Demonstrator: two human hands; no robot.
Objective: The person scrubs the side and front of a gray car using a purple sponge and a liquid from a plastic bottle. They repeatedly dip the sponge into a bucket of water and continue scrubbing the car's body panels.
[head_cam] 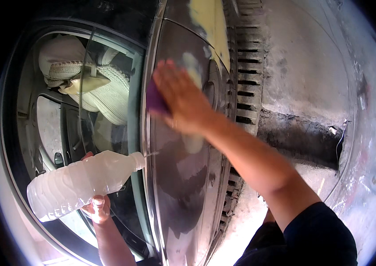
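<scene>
My left hand (99,207) grips a clear ribbed plastic bottle (84,181) of cloudy liquid, tilted on its side by the half-lowered window glass. From the bottle's neck a thin stream of liquid (151,154) runs onto the car door panel (181,186). My right hand (178,96), blurred, lies flat on the door below the window and holds a purple pad or sheet (156,98) against it; its exact kind is hidden. Pale filler patches (193,63) show on the dull brown paint around my fingers. Below the hand the surface is dark and wet.
A door handle (212,86) sits beside my right wrist. Yellowish filler (209,20) covers part of the adjoining panel. A slotted drain grate (248,73) runs along the concrete floor (304,56), with a broken pit (297,139) near it. Inside the car is a covered seat (108,89).
</scene>
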